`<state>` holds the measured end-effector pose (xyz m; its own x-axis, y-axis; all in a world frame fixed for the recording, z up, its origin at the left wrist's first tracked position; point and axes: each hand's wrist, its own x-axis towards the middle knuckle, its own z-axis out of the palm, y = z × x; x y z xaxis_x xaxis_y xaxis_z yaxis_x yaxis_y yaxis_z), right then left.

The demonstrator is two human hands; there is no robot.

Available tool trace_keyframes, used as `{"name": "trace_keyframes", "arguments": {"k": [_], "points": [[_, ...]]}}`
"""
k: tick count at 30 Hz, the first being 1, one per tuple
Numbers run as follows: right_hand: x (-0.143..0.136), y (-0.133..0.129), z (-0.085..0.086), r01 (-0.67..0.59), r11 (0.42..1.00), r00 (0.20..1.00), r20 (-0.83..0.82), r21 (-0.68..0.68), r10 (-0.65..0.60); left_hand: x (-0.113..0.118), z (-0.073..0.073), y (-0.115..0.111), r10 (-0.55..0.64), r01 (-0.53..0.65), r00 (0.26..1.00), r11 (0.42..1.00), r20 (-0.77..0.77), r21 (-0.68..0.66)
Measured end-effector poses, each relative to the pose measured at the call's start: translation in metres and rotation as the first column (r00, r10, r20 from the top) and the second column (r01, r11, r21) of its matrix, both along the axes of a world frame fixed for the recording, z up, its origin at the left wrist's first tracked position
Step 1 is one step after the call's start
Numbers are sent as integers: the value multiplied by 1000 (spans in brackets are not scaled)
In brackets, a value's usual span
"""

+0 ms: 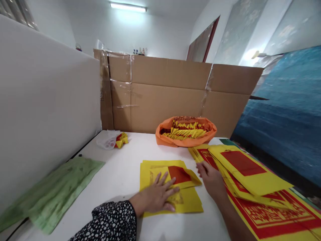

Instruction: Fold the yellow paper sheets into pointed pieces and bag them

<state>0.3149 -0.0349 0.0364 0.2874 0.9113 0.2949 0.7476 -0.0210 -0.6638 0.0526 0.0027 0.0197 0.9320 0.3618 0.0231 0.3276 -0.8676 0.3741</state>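
My left hand [163, 192] lies flat with its fingers spread. It presses a folded yellow sheet with a red panel [179, 174] onto a stack of yellow paper [192, 201] on the white table. The folded sheet's right end rises to a loose point. Just right of that point is my right hand [209, 177], its fingers curled together. Whether anything is between its fingertips is hidden. Close beyond that hand lies a pile of yellow paper sheets with red panels [273, 182], some printed with red patterns.
An orange bag [168, 142] full of folded yellow and red paper pieces stands at the back. Left of it are a clear plastic tray [107, 140] and a small folded paper piece [122, 140]. A green cloth [57, 187] covers the left side. Cardboard [170, 97] walls the rear.
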Motion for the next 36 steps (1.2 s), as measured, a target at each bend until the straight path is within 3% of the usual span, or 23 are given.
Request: {"name": "trace_keyframes", "arguments": {"k": [4,7,9,13,17,19,22,25,27,31,33,36], "points": [[1,39,-22,-211,968,977,-24,-133,210,-1,1,6,43,-43,999,991,3,-127],[-7,47,-44,-261,952,964,17,-157,267,1,-7,14,250,-241,966,962,63,-126],[-11,46,-49,-267,944,959,43,-194,280,2,-15,21,374,-364,920,926,113,-101],[-19,40,-34,-276,944,950,101,-180,296,5,-20,33,460,-454,866,888,197,-80],[-37,23,-4,-330,940,911,290,91,292,2,0,37,449,-504,815,861,367,65],[-46,11,1,-383,899,872,405,212,276,-4,10,36,384,-482,832,857,399,180],[-56,-2,-10,-499,835,783,534,232,320,-15,13,32,315,-383,907,892,281,238],[-59,-8,-33,-568,806,717,581,168,384,-28,4,27,259,-279,955,950,147,138],[-58,-9,-42,-585,802,702,573,125,422,-35,-2,26,223,-228,963,973,149,22],[-57,1,-30,-539,841,761,446,32,471,-32,-8,29,253,-199,926,958,278,-208],[-59,14,-19,-487,874,817,351,-6,458,-23,-11,32,417,-283,842,882,344,-376],[-66,37,-11,-380,925,896,237,-26,375,-8,-18,38,704,-420,636,658,314,-624]]}}
